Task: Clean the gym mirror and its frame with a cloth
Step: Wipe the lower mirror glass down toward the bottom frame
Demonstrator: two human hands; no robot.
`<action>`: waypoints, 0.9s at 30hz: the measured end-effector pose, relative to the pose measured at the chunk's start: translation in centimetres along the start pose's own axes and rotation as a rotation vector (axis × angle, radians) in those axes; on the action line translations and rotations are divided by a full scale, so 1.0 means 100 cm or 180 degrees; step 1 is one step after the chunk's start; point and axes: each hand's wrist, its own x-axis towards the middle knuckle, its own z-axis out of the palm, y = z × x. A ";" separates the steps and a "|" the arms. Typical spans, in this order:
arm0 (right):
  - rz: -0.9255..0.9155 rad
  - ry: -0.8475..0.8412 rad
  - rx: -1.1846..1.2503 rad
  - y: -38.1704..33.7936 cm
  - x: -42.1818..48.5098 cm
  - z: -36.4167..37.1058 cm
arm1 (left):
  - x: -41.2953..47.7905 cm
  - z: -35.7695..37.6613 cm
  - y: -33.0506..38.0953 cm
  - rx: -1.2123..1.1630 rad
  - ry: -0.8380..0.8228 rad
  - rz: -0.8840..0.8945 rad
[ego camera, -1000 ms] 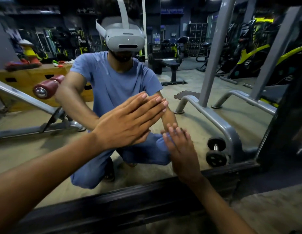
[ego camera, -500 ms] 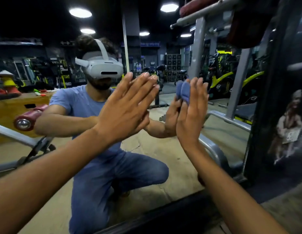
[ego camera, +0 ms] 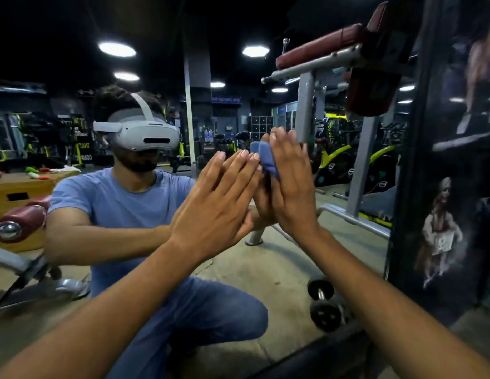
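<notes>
Head view. Left hand (ego camera: pixel 216 203) raised flat against the mirror (ego camera: pixel 265 269), fingers straight and together, grip open and holding nothing. Right hand (ego camera: pixel 291 184) just beside it, also flat, fingers straight, pressing a blue cloth (ego camera: pixel 264 155) onto the glass. Cloth sits under the palm and fingers, a folded edge showing at the left of the hand, near the left hand's fingertips. Both hands meet their reflections. Mirror frame (ego camera: pixel 328 354) is a dark band along the bottom, running up the right side. Glass shows a crouching person in a blue shirt and jeans wearing a white headset (ego camera: pixel 139 135). Reflected: grey machine legs (ego camera: pixel 361 170), a dumbbell (ego camera: pixel 321 305) on the floor, a wooden box (ego camera: pixel 14 192) at left, round ceiling lights (ego camera: pixel 117 49).
</notes>
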 end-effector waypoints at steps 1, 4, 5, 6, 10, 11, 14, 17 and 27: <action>-0.0121 -0.0056 -0.0066 0.009 0.006 -0.005 | 0.000 0.001 0.000 -0.0001 0.0024 -0.0002; 0.0659 0.0375 0.0078 0.031 0.027 -0.009 | 0.000 -0.001 0.001 0.0024 0.0014 0.0026; 0.0910 0.0508 0.0145 0.029 0.030 -0.007 | 0.000 -0.002 0.001 0.0038 0.0006 0.0028; 0.0959 0.0523 0.0131 0.022 0.030 -0.005 | 0.000 -0.002 0.001 0.0041 0.0005 0.0026; 0.0189 0.0006 -0.0083 0.022 0.021 -0.007 | 0.000 -0.001 0.001 0.0046 0.0021 0.0045; 0.0251 0.0065 -0.0092 0.029 0.022 -0.009 | 0.000 0.000 0.001 0.0030 0.0029 0.0049; 0.1269 0.0709 0.0152 0.038 0.006 -0.002 | -0.001 0.004 0.001 0.0092 0.0081 0.0125; 0.1723 0.0918 0.0276 0.011 -0.050 0.015 | -0.009 0.013 0.009 0.0059 0.0147 0.0347; 0.2478 0.0618 0.0315 -0.058 -0.282 0.071 | -0.117 0.051 0.098 -0.0424 -0.0337 0.0914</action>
